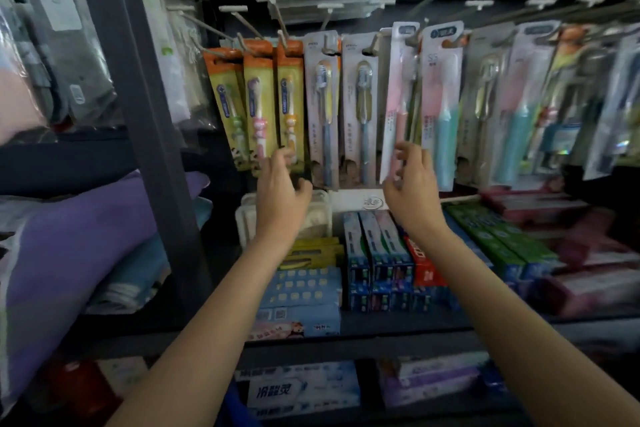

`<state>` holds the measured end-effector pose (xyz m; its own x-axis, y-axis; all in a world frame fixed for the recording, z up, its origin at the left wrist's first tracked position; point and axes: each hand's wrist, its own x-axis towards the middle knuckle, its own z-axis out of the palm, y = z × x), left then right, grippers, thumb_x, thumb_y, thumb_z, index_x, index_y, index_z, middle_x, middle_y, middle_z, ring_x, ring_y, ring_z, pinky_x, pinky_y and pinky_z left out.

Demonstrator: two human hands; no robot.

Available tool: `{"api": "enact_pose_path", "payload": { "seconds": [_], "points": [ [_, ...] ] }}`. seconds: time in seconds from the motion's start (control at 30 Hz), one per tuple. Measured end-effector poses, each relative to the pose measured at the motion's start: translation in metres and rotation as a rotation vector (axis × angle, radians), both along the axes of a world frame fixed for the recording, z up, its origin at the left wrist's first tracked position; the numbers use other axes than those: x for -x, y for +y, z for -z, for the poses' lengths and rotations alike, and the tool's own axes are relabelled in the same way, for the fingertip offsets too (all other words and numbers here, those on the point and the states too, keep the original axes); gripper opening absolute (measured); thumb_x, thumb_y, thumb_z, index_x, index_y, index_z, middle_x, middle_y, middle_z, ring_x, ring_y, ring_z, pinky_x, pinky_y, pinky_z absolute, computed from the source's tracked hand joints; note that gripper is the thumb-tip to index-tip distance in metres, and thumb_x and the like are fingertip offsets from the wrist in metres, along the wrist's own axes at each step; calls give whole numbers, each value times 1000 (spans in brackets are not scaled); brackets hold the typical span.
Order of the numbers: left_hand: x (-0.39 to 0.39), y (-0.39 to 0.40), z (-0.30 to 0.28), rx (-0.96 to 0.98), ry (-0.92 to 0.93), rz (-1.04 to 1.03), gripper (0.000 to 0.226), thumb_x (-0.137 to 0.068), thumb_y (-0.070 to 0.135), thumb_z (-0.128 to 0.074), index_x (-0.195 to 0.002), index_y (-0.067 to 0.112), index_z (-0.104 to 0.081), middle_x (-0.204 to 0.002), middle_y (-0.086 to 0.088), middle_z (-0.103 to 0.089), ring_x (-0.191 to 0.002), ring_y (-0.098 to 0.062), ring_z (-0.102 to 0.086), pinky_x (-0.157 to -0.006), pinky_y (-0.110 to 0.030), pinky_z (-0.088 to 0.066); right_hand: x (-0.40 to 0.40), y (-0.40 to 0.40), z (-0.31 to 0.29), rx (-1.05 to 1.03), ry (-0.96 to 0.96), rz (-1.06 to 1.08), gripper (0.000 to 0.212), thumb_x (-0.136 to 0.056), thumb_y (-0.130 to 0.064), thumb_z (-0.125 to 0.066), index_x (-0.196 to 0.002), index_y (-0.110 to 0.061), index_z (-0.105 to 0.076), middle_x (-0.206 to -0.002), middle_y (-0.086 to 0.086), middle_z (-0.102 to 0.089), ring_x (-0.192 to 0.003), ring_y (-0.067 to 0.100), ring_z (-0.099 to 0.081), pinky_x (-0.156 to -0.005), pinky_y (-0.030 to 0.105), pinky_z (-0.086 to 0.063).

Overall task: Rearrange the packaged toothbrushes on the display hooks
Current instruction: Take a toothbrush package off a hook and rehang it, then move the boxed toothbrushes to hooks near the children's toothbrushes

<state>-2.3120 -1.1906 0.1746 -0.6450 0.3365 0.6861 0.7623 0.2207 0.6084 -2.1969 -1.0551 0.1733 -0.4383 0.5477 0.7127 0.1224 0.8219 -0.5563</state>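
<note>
Packaged toothbrushes (pixel 360 107) hang upright in a row on display hooks (pixel 277 24), orange kids' packs (pixel 258 104) leftmost.

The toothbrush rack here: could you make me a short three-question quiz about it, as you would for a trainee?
1. True or false: the left hand reaches up at the bottom of the orange-topped children's toothbrush packs.
2. Which pack is at the fingers of the right hand? A) the pink toothbrush pack B) a green toothpaste box C) a purple towel
3. Fill in: below the hanging packs, the shelf holds boxes of ____.

Key:
1. True.
2. A.
3. Toothpaste; the toothpaste boxes lie in rows.
</note>
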Motion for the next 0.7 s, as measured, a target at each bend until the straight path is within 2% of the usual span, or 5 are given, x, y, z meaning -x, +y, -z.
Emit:
{"api": "enact_pose_path", "payload": {
  "seconds": [0.1, 0.17, 0.43, 0.63, 0.7],
  "points": [
    [-23, 14, 7, 27, 60, 29, 40, -86, 7, -58, -124, 9, -45, -121, -5, -48, -110, -16, -49, -91, -24, -41, -37, 24, 4, 3, -29, 107, 43, -87, 0, -52, -127, -3, -39, -124, 17, -41, -109, 31, -46, -89, 34, -41],
    [-38, 25, 11, 41, 82, 46, 40, -87, 6, -58, -124, 9, -45, -122, -7, -48, -112, -19, -49, -93, -28, -42, -58, 42, 4, 16, -43, 163, 42, -86, 0, -51, -127, -2, -39, -124, 19, -41, -113, 34, -42, -93, 40, -39],
    [-113, 104, 12, 22, 203, 41, 36, -83, 0, -56, -119, 8, -52, -116, -9, -51, -111, -23, -48, -92, -28, -37, -137, 135, 4, -11, -24, 308, 45, -80, 0, -54, -123, 2, -44, -123, 26, -38, -112, 41, -34, -93, 38, -22],
    [-197, 208, 2, -64, 202, 48, 33, -82, -1, -56, -114, 7, -56, -112, -10, -49, -106, -27, -49, -90, -35, -42, -212, 232, 5, -14, 36, 425, 46, -84, -14, -61, -123, 2, -41, -130, 25, -33, -116, 40, -33, -90, 41, -25],
    [-221, 237, -2, -51, 180, 60, 31, -83, 0, -55, -113, 9, -57, -112, -8, -47, -106, -25, -48, -90, -33, -39, -233, 260, 5, 4, 94, 453, 52, -82, -19, -64, -124, 1, -41, -132, 23, -32, -117, 40, -33, -91, 42, -28]
  ]
}}
